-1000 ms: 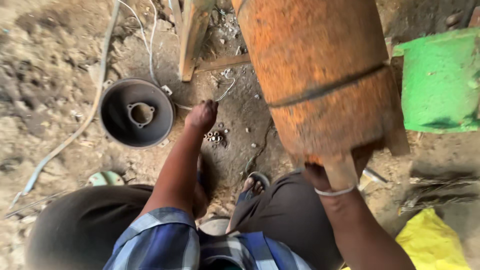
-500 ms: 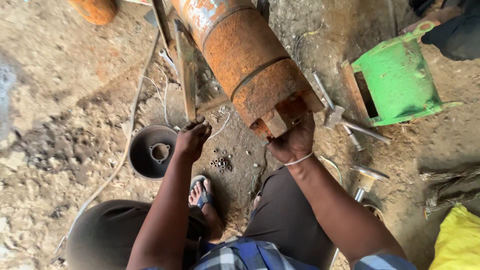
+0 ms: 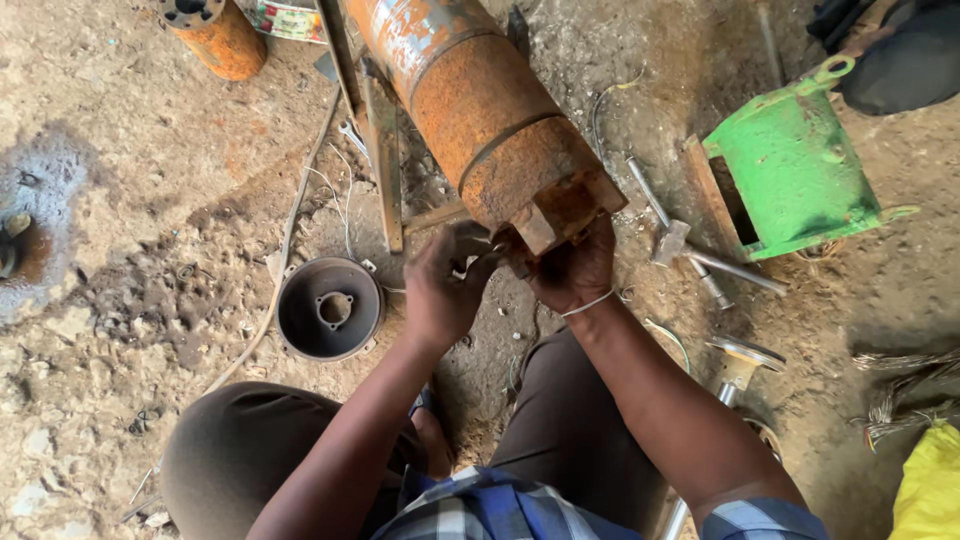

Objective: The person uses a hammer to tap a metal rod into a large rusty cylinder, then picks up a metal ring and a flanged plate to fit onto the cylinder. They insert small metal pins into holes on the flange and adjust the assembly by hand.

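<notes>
A long rusty orange cylinder (image 3: 480,110) lies tilted on a metal frame (image 3: 385,170), its near end capped by a rusty square block (image 3: 565,210). My right hand (image 3: 575,270) grips the underside of that block. My left hand (image 3: 445,285) is curled close beside it at the cylinder's end, fingers closed around a small part I cannot make out. I am squatting on dirt, knees on either side.
A dark round end cover (image 3: 330,308) lies on the ground at left. A green metal housing (image 3: 790,170) stands at right, with a hammer (image 3: 672,240), metal rods and a shaft (image 3: 735,370) near it. A small rusty cylinder (image 3: 215,35) and cables (image 3: 290,220) lie beyond.
My left hand came up from the small parts on the ground to the cylinder's end, next to my right hand. The view has pulled back and shifted.
</notes>
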